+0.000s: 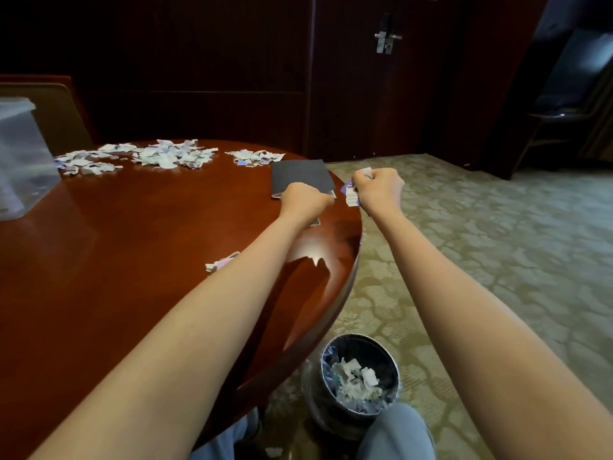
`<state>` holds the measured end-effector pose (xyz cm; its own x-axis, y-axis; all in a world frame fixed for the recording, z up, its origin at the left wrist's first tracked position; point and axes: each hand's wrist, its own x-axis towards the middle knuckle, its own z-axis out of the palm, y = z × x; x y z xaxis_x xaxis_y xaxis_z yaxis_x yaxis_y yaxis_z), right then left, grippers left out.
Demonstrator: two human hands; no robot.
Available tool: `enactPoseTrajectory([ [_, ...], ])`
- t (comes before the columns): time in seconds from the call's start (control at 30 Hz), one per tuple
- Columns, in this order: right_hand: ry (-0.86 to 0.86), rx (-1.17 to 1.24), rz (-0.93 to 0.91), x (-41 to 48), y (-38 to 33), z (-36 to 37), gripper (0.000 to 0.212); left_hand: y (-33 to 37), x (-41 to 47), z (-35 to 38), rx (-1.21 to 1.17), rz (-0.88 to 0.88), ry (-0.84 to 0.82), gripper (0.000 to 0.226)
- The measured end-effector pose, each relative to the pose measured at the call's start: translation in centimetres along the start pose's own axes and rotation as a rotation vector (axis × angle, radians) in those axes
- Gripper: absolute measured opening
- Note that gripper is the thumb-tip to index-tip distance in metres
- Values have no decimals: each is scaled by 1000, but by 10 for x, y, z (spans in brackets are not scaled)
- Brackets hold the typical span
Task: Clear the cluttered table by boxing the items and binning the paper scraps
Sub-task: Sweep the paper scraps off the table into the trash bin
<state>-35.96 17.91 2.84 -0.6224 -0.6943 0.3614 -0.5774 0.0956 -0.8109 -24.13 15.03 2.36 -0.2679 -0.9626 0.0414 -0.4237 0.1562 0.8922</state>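
1. A clear plastic box (20, 154) is seen at the far left of the tabletop (132, 244).
2. Paper scraps (159, 157) are heaped along the tabletop's far edge, well apart from both grips. A few stray scraps (220, 262) are found just beside the left forearm.
3. A dark booklet (302, 175) is laid near the right edge. The left grip (306, 202) is set on its near edge with fingers curled under. Whether anything is held there cannot be told.
4. The right grip (378, 189) is held just past the tabletop's edge, clenched round a wad of scraps (352, 197) that juts out on its left side.
5. A bin (378, 351) is placed on the floor below both grips, with binned scraps (356, 380) inside.
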Motion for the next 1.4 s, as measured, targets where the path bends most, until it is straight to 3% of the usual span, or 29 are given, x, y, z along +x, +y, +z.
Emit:
enactPoseTrajectory([
  [0.07,18,7,49,3,14,-8,38,6,1,18,-70,-44,-14,18],
  [0.27,51,-71,152,14,58,-32,43,20,-3,74,-112,-114,-84,15],
  [0.4,72,-134,208,19,89,-52,41,31,-2,107,-101,-120,-152,35],
  [0.5,69,-183,270,20,117,-60,32,35,-2,129,-106,-111,-197,37],
  [0.6,39,-215,321,16,143,-58,36,27,-3,156,-141,-124,-235,42],
  [0.73,-3,-224,426,5,175,-47,26,-4,-6,193,-163,-216,-274,42],
  [0.9,-60,-266,511,-6,220,-25,31,-54,2,221,-157,-328,-260,42],
  [1.1,-250,-406,481,-20,259,4,30,-106,11,252,48,-352,-310,38],
  [1.23,-322,-445,486,-27,286,21,43,-140,17,271,113,-361,-336,39],
  [1.4,-419,-450,526,-37,315,43,39,-179,25,291,157,-417,-352,43],
])
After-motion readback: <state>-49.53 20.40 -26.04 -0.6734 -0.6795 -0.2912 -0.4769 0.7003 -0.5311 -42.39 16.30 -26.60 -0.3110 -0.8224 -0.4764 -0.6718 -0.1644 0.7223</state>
